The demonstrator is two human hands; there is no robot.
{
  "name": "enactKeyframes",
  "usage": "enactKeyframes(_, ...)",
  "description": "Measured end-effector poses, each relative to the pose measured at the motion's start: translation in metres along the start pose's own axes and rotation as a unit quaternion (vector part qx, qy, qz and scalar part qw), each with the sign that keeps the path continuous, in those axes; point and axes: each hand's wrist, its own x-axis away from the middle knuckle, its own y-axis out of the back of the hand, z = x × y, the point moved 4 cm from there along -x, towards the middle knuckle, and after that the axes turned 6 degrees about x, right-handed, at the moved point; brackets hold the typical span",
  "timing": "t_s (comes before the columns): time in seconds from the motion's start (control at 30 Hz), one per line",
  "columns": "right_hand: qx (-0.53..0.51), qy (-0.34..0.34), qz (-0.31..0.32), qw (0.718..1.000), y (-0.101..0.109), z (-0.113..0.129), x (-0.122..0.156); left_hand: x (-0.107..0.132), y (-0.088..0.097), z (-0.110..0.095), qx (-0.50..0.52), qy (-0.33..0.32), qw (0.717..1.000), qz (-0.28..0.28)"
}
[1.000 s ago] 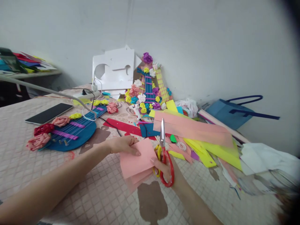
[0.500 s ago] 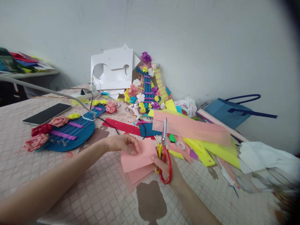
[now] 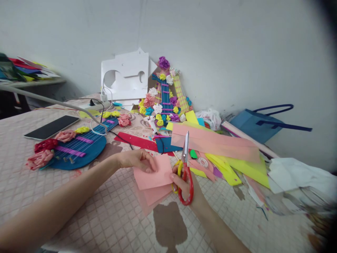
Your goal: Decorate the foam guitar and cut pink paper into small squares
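My left hand [image 3: 137,160] pinches the top left edge of a stack of pink paper squares [image 3: 154,177] held just above the table. My right hand [image 3: 185,189] grips red and yellow scissors [image 3: 184,168] by the handles, blades together and pointing up, right beside the paper's right edge. A thumb of the right hand also touches the pink paper. Behind the scissors lies a long pink paper sheet [image 3: 216,142] on yellow sheets [image 3: 244,167].
A blue paper guitar with paper roses [image 3: 76,147] lies at left, a tablet [image 3: 51,127] behind it. A decorated guitar stack [image 3: 165,96], glue gun [image 3: 152,123], white cut card [image 3: 125,79] and power strip [image 3: 96,105] stand at the back. Blue bag [image 3: 259,124] right.
Both hands with the pink paper and scissors have drifted slightly left and up in view; the left fingers shifted their pinch on the paper. The scissors stay closed and upright.
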Motion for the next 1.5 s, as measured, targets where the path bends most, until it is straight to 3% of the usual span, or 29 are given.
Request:
enactKeyframes(0.13,-0.007,0.007,0.010,1.000,-0.002,-0.003,-0.001,0.001,0.005,0.000,0.004,0.001,1.000,-0.019)
enactKeyframes(0.27,-0.082,0.007,0.044,0.996,-0.008,0.001,-0.001,0.008,0.018,-0.004,0.045,-0.009,0.997,-0.069)
enactKeyframes(0.5,-0.246,-0.022,0.233,0.941,-0.027,0.024,0.014,0.017,0.046,-0.006,0.233,-0.057,0.959,-0.150)
enactKeyframes(0.67,-0.272,-0.036,0.342,0.899,-0.034,0.016,0.022,0.020,0.058,-0.006,0.270,-0.089,0.939,-0.193)
enactKeyframes(0.9,-0.306,-0.048,0.384,0.870,-0.038,0.013,0.027,0.020,0.063,-0.004,0.269,-0.099,0.939,-0.190)
enactKeyframes(1.5,-0.337,-0.046,0.400,0.851,-0.042,0.020,0.028,0.020,0.059,-0.007,0.225,-0.093,0.956,-0.164)
